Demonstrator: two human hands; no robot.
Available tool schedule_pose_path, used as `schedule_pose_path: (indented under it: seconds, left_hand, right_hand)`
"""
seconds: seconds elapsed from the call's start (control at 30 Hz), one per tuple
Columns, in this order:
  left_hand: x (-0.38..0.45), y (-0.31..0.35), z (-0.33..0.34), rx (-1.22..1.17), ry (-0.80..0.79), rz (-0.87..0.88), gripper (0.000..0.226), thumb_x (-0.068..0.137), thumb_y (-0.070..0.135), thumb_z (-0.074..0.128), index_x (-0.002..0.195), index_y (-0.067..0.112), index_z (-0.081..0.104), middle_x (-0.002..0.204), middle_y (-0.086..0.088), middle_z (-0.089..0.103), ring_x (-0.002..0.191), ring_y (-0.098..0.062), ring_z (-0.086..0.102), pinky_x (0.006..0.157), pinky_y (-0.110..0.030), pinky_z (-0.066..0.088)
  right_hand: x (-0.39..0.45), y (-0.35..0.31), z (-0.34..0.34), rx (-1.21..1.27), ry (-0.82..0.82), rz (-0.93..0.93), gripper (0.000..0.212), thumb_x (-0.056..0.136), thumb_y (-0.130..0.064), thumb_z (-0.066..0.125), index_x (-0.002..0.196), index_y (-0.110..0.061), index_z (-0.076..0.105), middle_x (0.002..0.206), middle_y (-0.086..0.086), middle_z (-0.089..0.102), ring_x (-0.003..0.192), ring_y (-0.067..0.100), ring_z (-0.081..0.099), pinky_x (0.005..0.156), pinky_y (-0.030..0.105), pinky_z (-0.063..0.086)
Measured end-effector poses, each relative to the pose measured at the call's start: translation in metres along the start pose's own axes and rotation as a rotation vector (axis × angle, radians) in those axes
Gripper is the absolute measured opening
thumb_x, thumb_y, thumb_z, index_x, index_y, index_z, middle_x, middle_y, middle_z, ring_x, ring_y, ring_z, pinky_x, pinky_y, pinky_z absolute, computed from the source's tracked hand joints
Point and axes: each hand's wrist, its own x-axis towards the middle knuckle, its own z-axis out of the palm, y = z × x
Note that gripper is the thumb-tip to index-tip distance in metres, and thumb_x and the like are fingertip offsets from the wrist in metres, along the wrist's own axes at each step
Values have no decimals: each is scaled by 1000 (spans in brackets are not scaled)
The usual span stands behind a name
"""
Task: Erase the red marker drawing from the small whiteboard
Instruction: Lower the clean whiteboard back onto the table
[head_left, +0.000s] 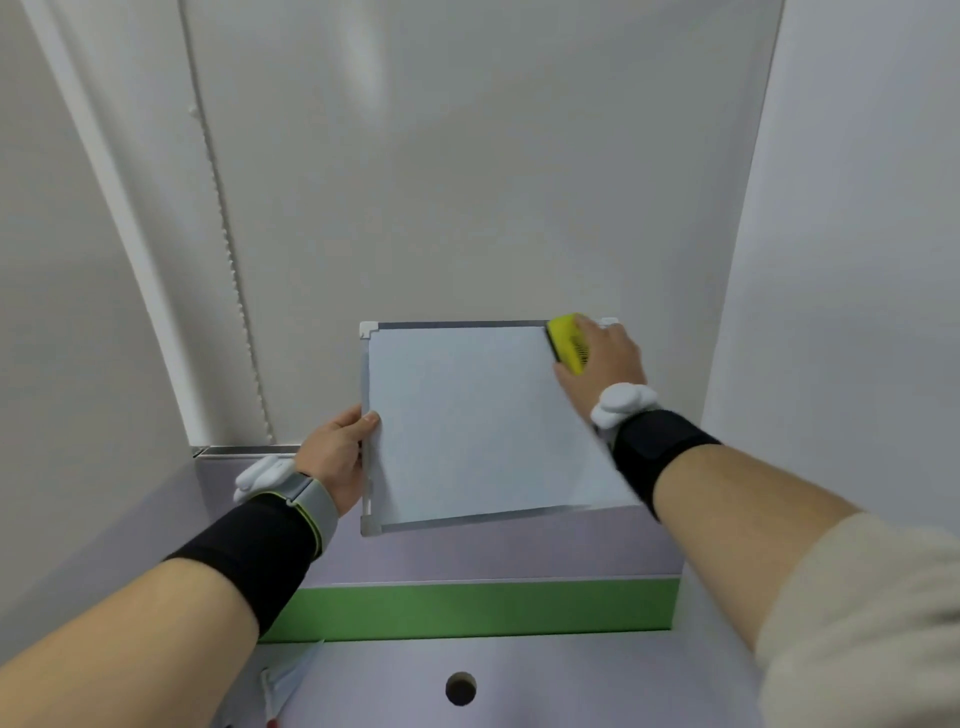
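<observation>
Eraser (568, 345) on whiteboard's (478, 421) far right corner.

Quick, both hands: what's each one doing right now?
Left hand: closed on the left edge of the whiteboard.
Right hand: closed on the yellow eraser, at the board's top right corner.

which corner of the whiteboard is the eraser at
The far right corner: the yellow eraser sits there on the whiteboard under the right hand. The far left corner is bare; the left hand grips the left edge.
</observation>
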Motion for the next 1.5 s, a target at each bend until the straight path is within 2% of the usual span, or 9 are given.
schedule_pose_path:
  seconds: [0.3, 0.57, 0.73, 0.87, 0.97, 1.07, 1.17, 1.33, 1.5]
  left_hand:
    - [7, -30, -14, 55, 40, -75, 30, 100, 7, 46, 126, 2, 60, 119, -18, 68, 110, -35, 64, 99, -47, 48]
    - [-2, -132, -52, 230, 162, -323, 28, 96, 8, 52, 121, 0, 62, 116, -22, 68, 105, -40, 64, 98, -54, 49]
    - [-29, -201, -85, 322, 194, -491, 20, 90, 7, 58, 107, -1, 65, 117, -27, 67, 104, -39, 64, 99, -59, 47]
    - [-63, -269, -122, 343, 208, -679, 30, 89, 8, 61, 119, 9, 60, 127, -20, 60, 116, -36, 58, 106, -51, 42]
    - [-87, -306, -143, 342, 256, -766, 25, 84, 12, 66, 108, 16, 64, 117, -13, 61, 107, -30, 56, 103, -42, 42]
    - [-100, -335, -158, 350, 285, -840, 19, 81, 15, 68, 98, 21, 63, 113, -11, 61, 104, -28, 55, 102, -43, 42]
    - [-106, -354, -167, 365, 294, -879, 15, 81, 18, 67, 95, 23, 64, 105, -6, 63, 101, -26, 55, 98, -39, 43]
    - [-109, -380, -175, 431, 375, -825, 13, 84, 8, 63, 95, 3, 69, 72, -7, 68, 60, -24, 61, 63, -33, 50]
    - [-104, -392, -178, 533, 317, -811, 27, 79, -2, 60, 104, 5, 70, 96, -19, 73, 82, -37, 70, 74, -45, 59]
  right_hand:
    - [-18, 43, -5, 21, -105, 124, 63, 81, -35, 65, 138, -31, 36, 121, 14, 47, 113, 39, 47, 97, 45, 45]
    - [-79, 40, 50, 118, -313, 145, 60, 82, -31, 64, 136, -30, 38, 120, 7, 51, 108, 30, 53, 94, 42, 47]
    - [-141, 51, 89, 223, -478, 158, 25, 77, -22, 63, 99, -27, 51, 96, 1, 58, 87, 24, 51, 76, 34, 45]
    - [-218, 72, 139, 233, -668, 223, 21, 70, -15, 61, 77, -24, 44, 75, 2, 51, 70, 21, 44, 64, 31, 40]
    - [-267, 90, 165, 183, -787, 327, 39, 75, -24, 67, 110, -30, 53, 105, 1, 57, 93, 23, 56, 78, 31, 45]
    - [-308, 108, 189, 118, -905, 427, 70, 80, -35, 69, 141, -27, 35, 134, 4, 47, 116, 27, 53, 95, 34, 45]
    - [-337, 117, 205, 116, -952, 456, 74, 81, -36, 69, 144, -27, 31, 137, 5, 45, 118, 27, 53, 97, 36, 46]
    - [-366, 127, 225, 171, -987, 492, 73, 79, -35, 69, 142, -30, 32, 132, 3, 48, 118, 24, 53, 96, 36, 47]
    - [-382, 133, 239, 270, -981, 615, 82, 75, -32, 68, 144, -37, 24, 122, -4, 49, 101, 18, 60, 83, 35, 54]
